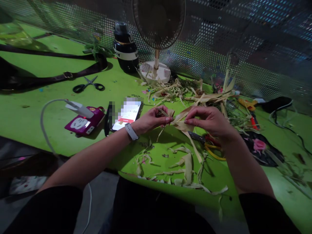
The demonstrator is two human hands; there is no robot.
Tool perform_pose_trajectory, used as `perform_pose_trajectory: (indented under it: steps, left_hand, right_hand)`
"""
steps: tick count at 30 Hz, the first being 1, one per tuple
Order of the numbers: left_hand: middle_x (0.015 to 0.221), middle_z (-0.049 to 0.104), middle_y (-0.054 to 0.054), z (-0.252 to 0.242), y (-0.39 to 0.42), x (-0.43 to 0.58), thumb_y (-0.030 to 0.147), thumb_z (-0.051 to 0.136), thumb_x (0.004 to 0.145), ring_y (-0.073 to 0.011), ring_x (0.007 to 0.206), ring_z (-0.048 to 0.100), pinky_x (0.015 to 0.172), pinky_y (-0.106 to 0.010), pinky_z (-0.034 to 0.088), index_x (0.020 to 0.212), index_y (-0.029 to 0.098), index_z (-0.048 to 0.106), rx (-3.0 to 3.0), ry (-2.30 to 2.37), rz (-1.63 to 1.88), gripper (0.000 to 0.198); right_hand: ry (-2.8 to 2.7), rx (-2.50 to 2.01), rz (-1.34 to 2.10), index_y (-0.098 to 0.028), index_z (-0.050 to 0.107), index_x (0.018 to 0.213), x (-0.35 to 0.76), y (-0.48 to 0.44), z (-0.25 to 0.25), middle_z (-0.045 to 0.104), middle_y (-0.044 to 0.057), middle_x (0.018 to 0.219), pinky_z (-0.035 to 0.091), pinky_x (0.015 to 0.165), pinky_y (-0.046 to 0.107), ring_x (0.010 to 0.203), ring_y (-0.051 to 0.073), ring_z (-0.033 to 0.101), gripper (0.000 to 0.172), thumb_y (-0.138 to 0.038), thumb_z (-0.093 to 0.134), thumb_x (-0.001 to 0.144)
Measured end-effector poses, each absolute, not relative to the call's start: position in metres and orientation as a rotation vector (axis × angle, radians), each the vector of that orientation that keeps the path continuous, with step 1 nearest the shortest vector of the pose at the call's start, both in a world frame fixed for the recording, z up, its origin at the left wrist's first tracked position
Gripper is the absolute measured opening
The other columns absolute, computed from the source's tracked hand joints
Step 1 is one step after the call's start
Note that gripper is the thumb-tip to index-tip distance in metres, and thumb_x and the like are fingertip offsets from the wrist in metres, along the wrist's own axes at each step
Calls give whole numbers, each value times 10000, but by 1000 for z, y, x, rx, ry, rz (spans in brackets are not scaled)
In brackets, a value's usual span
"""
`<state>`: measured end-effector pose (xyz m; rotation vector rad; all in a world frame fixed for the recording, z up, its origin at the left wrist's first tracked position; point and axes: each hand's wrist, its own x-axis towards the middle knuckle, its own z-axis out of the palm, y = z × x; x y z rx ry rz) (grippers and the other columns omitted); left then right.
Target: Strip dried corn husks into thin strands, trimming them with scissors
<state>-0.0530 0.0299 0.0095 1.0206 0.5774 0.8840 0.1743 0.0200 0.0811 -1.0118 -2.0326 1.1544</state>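
Dried corn husk strips [181, 122] are pinched between both hands above the green table. My left hand [159, 117], with a pale watch band at the wrist, closes thumb and fingers on the husk's left end. From the other side my right hand [209, 120] grips the husk between thumb and fingertips. One long strip hangs below toward the tabletop. Under my right hand lie scissors or pliers with red and yellow handles [215, 151], partly covered by the arm. Loose husk scraps [187, 165] are scattered along the table's near edge.
A lit phone [128, 113] and a purple power adapter [85, 122] with a cable lie left, near black scissors [89, 85]. Behind stand a dark bottle [125, 48] and a fan [157, 70]. A husk pile [175, 89] and a glue gun [247, 104] lie right.
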Motion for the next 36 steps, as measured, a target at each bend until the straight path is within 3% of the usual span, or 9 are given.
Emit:
perform_pose_trajectory:
  steps: [5, 16, 29, 36]
  left_hand:
    - [686, 655, 14, 11, 27, -53, 289, 836, 660, -46, 549, 564, 498, -164, 421, 844, 125, 527, 1115, 588, 886, 395]
    - [679, 643, 16, 11, 28, -53, 296, 836, 658, -55, 556, 566, 509, -177, 436, 839, 129, 526, 1133, 593, 893, 396]
    - [686, 640, 18, 11, 25, -53, 264, 830, 660, -53, 560, 566, 525, -172, 459, 887, 127, 525, 1174, 598, 854, 403]
    - [624, 626, 13, 12, 24, -51, 339, 824, 655, -49, 530, 534, 520, -182, 442, 769, 96, 623, 1226, 616, 830, 335]
  right_hand:
    - [-1931, -1190, 1013, -171, 710, 843, 167, 14, 78, 696, 47, 800, 461, 645, 291, 708, 163, 601, 214, -380, 703, 795]
    - [-1997, -1254, 941, -155, 701, 811, 167, 15, 77, 659, 36, 730, 418, 585, 277, 647, 148, 554, 208, -362, 682, 801]
    - [-2168, -1166, 529, -186, 666, 784, 152, 9, 69, 653, 37, 764, 426, 671, 293, 722, 161, 581, 131, -293, 636, 854]
    - [-1861, -1208, 635, -232, 585, 1091, 135, 0, 42, 632, 25, 840, 459, 696, 292, 745, 159, 582, 285, -439, 568, 897]
